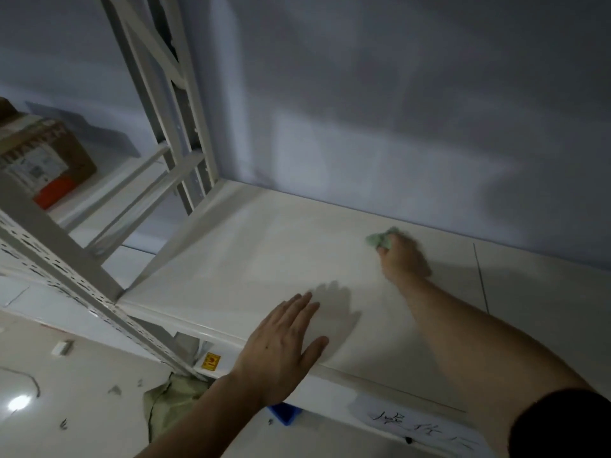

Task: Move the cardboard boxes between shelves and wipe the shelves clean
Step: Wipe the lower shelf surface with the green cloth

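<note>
A white metal shelf (251,259) fills the middle of the view, with no boxes on the part I see. My right hand (403,259) reaches to the back of the shelf near the wall and grips a crumpled pale green cloth (380,239) pressed on the surface. My left hand (281,345) lies flat with straight fingers on the shelf's front edge. A cardboard box (49,160) with a white label and an orange patch stands on the neighbouring shelf at the far left.
A perforated white upright (66,276) and slanted braces (139,193) stand at the shelf's left end. The grey wall (396,110) closes the back. A paper label with handwriting (420,428) hangs on the front rail. Below lie a tiled floor, a green sheet (172,401) and something blue (284,414).
</note>
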Available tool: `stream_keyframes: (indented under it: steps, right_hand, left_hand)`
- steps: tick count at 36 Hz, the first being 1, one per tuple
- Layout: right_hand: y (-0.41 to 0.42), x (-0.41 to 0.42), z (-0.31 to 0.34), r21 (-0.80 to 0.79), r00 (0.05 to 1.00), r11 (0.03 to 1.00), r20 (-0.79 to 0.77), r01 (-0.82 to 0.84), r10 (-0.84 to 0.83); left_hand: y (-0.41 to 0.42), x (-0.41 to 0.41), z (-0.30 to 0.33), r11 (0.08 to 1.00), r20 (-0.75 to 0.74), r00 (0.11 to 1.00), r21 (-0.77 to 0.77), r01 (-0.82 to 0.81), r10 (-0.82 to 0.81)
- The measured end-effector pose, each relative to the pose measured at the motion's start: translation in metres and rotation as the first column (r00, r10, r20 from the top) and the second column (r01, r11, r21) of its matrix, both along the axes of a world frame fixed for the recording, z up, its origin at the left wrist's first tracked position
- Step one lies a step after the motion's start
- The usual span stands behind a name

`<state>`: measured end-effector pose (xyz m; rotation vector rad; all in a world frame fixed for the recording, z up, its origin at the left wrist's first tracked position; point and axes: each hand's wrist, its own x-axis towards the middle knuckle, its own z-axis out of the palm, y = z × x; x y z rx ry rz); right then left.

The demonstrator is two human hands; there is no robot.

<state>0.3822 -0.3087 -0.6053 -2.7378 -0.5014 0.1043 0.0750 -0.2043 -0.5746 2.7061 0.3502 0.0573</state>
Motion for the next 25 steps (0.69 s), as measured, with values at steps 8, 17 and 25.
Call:
stream_keyframes:
  steps: [8, 17, 25]
  right_hand:
    - [0.108, -0.12, -0.033, -0.246, 0.533, 0.535, 0.08, -0.809, 0.842]
    - [0.066, -0.006, -0.025, -0.488, 0.653, 0.618, 0.121, -0.617, 0.747]
    - [-0.036, 0.056, -0.008, -0.416, 0.966, 0.875, -0.037, -0.248, 0.257]
  left_hand:
    - [0.032, -0.006, 0.0, 0.998, 0.098, 0.994, 0.025, -0.053, 0.05]
    - [0.044, -0.007, -0.005, 0.998, 0.044, 0.998, 0.045, -0.054, 0.052]
    - [0.037, -0.012, -0.014, 0.999, 0.034, 0.999, 0.016, -0.042, 0.041]
